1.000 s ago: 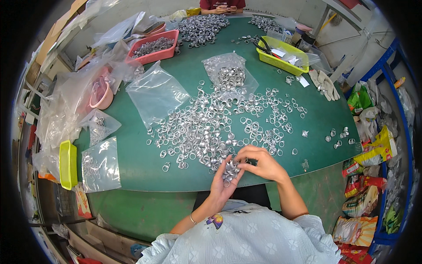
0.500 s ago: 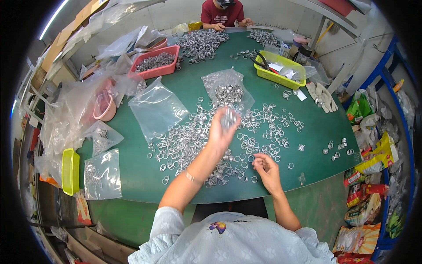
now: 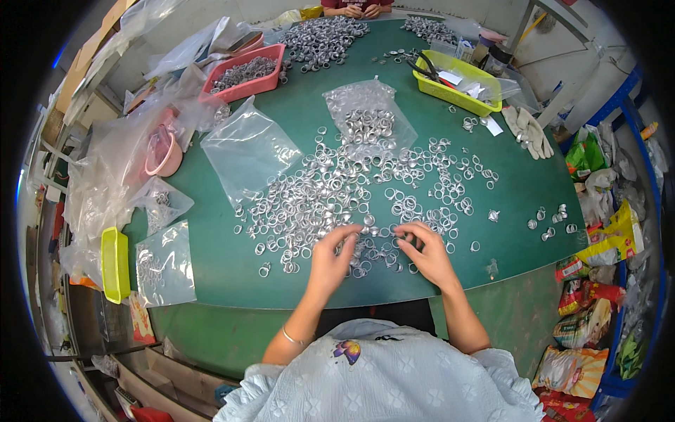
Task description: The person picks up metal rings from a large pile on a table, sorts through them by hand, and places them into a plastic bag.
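Observation:
Small silver metal rings, some with a raised lug, lie in a loose spread [image 3: 302, 204] across the green table. My left hand [image 3: 333, 259] is at the near edge of this spread, its fingers curved and apart, with the tips by a few rings [image 3: 369, 224]. Facing it, my right hand [image 3: 427, 257] has its index finger and thumb apart beside the rings, with nothing visible between them. Beyond the spread lies a clear plastic bag [image 3: 355, 95], with a cluster of rings [image 3: 369, 125] at its near end.
A flat clear bag [image 3: 249, 151] lies left of the rings. Farther off are a red tray of metal parts [image 3: 266, 83], a large heap of rings [image 3: 323, 39] and a yellow-green basket [image 3: 450, 95]. Gloves [image 3: 527, 133] lie at the right. Another person's hands [image 3: 357, 11] are across the table.
My left hand has drawn back from the clear bag toward me and no longer carries the bunch of rings. My right hand has shifted slightly. The view has tilted down a little.

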The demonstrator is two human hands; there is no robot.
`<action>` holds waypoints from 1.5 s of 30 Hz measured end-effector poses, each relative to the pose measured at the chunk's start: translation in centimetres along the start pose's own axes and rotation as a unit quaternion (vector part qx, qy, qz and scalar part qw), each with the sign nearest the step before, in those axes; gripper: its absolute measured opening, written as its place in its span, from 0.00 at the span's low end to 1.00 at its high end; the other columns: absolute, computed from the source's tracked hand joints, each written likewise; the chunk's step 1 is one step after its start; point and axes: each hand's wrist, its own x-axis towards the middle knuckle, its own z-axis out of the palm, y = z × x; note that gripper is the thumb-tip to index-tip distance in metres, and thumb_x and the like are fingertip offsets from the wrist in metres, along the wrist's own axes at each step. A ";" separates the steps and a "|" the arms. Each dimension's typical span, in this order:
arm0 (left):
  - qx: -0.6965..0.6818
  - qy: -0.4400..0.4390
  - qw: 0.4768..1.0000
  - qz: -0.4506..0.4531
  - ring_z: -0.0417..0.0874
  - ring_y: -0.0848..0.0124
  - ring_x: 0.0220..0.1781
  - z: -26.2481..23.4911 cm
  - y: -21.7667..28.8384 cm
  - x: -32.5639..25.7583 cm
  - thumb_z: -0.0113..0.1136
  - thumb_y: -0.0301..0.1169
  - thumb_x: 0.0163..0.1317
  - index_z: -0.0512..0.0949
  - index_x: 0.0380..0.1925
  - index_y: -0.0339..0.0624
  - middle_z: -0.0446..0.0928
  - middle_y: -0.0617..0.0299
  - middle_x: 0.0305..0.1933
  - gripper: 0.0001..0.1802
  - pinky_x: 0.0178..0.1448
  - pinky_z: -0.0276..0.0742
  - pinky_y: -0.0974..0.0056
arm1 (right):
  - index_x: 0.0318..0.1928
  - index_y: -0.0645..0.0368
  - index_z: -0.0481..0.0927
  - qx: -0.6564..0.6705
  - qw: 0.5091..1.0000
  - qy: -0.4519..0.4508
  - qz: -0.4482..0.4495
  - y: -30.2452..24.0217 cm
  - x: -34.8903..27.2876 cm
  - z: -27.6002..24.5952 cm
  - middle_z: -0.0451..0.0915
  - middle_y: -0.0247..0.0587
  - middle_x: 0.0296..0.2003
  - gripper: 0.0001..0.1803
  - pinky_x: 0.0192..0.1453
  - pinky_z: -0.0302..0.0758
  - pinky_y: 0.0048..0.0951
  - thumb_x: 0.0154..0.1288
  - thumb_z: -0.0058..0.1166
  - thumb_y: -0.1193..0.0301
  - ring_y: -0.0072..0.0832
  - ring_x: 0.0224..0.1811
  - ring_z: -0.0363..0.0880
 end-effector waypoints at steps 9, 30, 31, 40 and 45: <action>0.101 0.056 0.991 0.073 0.69 0.55 0.63 0.8 -0.8 -5.0 0.55 0.22 0.59 0.74 0.48 0.33 0.72 0.52 0.57 0.15 0.66 0.61 0.50 | 0.34 0.62 0.79 -0.186 0.980 -0.002 -0.075 0.8 3.5 3.4 0.75 0.40 0.30 0.07 0.41 0.69 0.31 0.53 0.59 0.76 0.33 0.34 0.73; -0.661 0.062 0.689 -0.291 0.76 0.64 0.53 2.7 -1.3 -6.6 0.50 0.34 0.67 0.71 0.50 0.37 0.75 0.55 0.50 0.16 0.57 0.73 0.63 | 0.30 0.62 0.78 -0.053 0.994 -0.095 -0.017 -2.3 3.3 3.2 0.76 0.40 0.29 0.08 0.37 0.70 0.32 0.53 0.60 0.71 0.32 0.30 0.73; -0.718 -0.015 0.649 -0.253 0.76 0.65 0.52 2.9 -2.9 -6.8 0.50 0.34 0.67 0.71 0.49 0.37 0.75 0.56 0.47 0.15 0.57 0.73 0.63 | 0.29 0.63 0.78 -0.117 0.991 -0.060 -0.037 -1.3 3.7 3.8 0.76 0.41 0.29 0.08 0.37 0.70 0.33 0.52 0.60 0.71 0.34 0.31 0.73; -0.640 0.040 0.717 -0.272 0.76 0.68 0.49 2.7 -0.3 -7.1 0.50 0.32 0.67 0.71 0.49 0.38 0.74 0.61 0.39 0.14 0.50 0.76 0.66 | 0.29 0.63 0.77 -0.026 0.984 -0.167 -0.047 -3.1 3.0 3.1 0.75 0.42 0.29 0.07 0.40 0.70 0.35 0.52 0.59 0.73 0.38 0.34 0.73; -0.636 0.064 0.689 -0.342 0.77 0.72 0.40 2.5 -0.4 -6.9 0.48 0.32 0.68 0.68 0.52 0.38 0.73 0.62 0.35 0.16 0.42 0.77 0.71 | 0.33 0.62 0.78 -0.051 0.973 -0.194 -0.115 -4.5 2.0 3.1 0.76 0.40 0.33 0.08 0.41 0.70 0.32 0.54 0.60 0.72 0.33 0.36 0.73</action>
